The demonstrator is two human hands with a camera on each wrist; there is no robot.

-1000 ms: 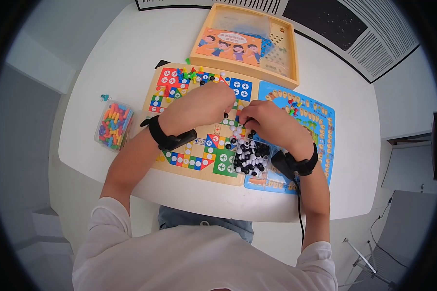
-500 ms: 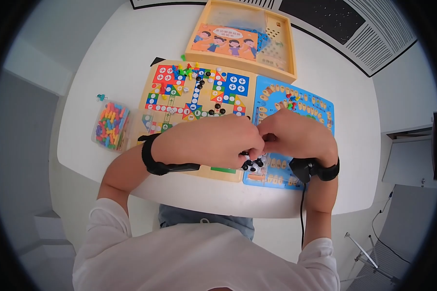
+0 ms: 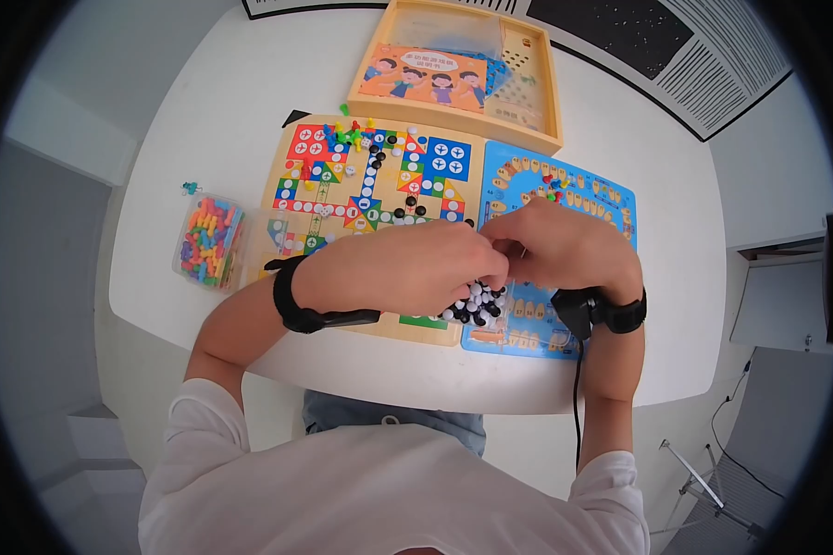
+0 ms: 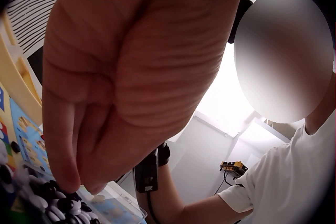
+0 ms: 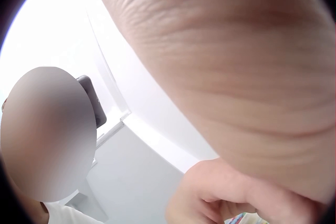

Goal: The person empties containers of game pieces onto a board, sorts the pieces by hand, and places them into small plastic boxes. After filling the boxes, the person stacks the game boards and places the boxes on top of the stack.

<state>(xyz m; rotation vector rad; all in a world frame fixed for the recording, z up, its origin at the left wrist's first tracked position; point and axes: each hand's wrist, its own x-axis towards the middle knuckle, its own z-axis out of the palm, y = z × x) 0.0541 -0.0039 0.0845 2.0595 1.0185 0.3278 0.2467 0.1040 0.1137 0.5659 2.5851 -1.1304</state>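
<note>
My left hand reaches across the colourful flight-game board, bent down over a heap of black and white game pieces in a small clear box. In the left wrist view its thumb and fingers come together right at the pieces. My right hand is bent inward over the blue number board, its fingertips close to the left hand's. Its curled fingers show at the bottom of the right wrist view. I cannot tell what either hand pinches.
Black pieces, dice and coloured pawns are on the flight-game board. A box of colourful pegs stands at the left. Behind the boards lies a wooden tray with an orange booklet. Several small pawns sit on the blue board.
Both hands have come down from the middle of the flight-game board to the box of black and white pieces, closer together. Over the last half second they have barely moved.
</note>
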